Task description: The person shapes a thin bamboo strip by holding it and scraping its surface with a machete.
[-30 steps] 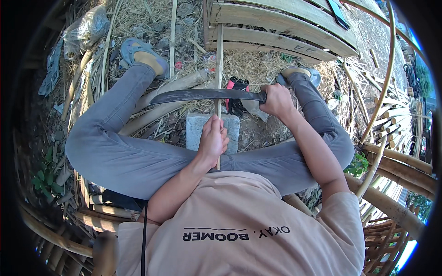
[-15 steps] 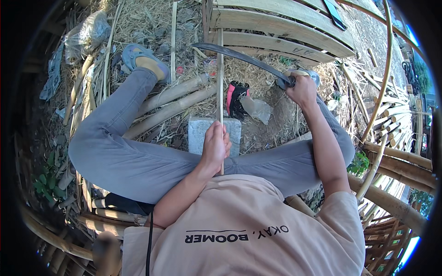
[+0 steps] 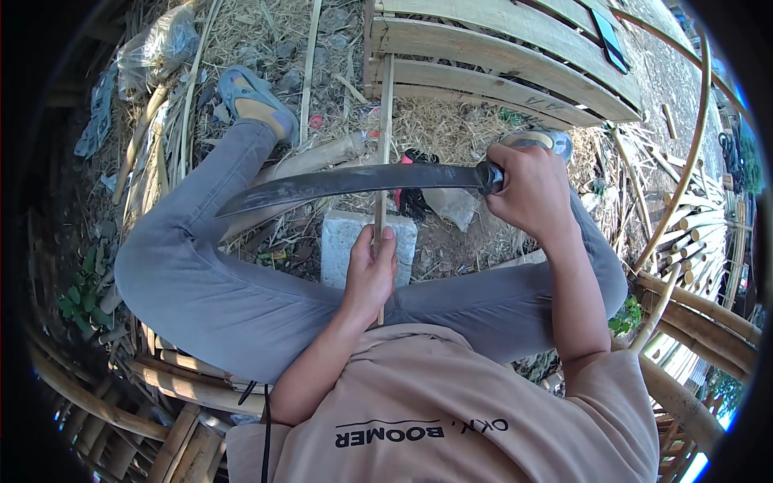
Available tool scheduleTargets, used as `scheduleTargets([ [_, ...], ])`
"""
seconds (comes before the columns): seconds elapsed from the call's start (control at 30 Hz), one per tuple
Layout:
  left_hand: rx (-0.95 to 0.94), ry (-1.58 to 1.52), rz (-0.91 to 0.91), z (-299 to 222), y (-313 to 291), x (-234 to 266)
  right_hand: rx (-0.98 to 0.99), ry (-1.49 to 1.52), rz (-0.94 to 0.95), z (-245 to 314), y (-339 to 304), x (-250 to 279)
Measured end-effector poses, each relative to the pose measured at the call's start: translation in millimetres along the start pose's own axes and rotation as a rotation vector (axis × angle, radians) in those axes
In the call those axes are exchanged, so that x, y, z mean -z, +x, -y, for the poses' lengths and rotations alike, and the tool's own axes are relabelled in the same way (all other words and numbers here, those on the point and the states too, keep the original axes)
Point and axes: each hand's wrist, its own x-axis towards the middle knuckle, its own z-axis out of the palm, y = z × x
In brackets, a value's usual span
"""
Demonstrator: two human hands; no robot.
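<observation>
My left hand (image 3: 372, 275) is closed round a thin bamboo strip (image 3: 385, 121), its thumb lying along the strip. The strip runs from my lap, past a pale stone block (image 3: 334, 241), to the wooden slats ahead. In my right hand (image 3: 531, 187) is the dark handle of a machete. Its long curved blade (image 3: 346, 179) points left and crosses over the strip, ahead of my left hand. Whether blade and strip touch, I cannot tell. Beyond the block, partly behind the blade, lies a black and pink thing (image 3: 413, 201) beside a crumpled clear plastic piece (image 3: 452, 205).
A slatted wooden pallet or crate (image 3: 483, 44) stands ahead, with a dark flat object (image 3: 609, 40) on it. Bamboo poles (image 3: 322, 153) lie by my left leg. Cut bamboo (image 3: 692, 237) is stacked at the right. A plastic bag (image 3: 157, 48) sits far left on the straw-strewn ground.
The machete has come nearer and swung from slanting away to lying level across the strip. My right hand has turned with it. My left hand is slightly lower, still holding the strip.
</observation>
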Motion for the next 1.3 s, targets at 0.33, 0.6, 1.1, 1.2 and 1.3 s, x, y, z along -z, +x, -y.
scheduleTargets([
  [0.33,-0.022,0.170,0.014,-1.9,-4.5,27.0,-0.172,-0.026,-0.013,-6.4,-12.1,13.8],
  [0.6,-0.042,0.285,-0.035,-1.2,-10.1,37.9,-0.145,-0.066,0.113,-4.8,-11.0,-29.2],
  [1.1,-0.332,1.431,-0.148,-22.6,-48.1,26.0,-0.224,0.095,0.101,-20.4,-12.7,-107.2],
  [1.2,-0.349,1.493,-0.176,-25.6,-50.9,28.3,-0.224,0.138,0.060,-26.6,-10.9,-134.0],
  [1.3,-0.372,1.493,-0.181,-22.9,-54.6,35.0,-0.256,0.275,0.055,-20.9,-9.7,-145.5],
])
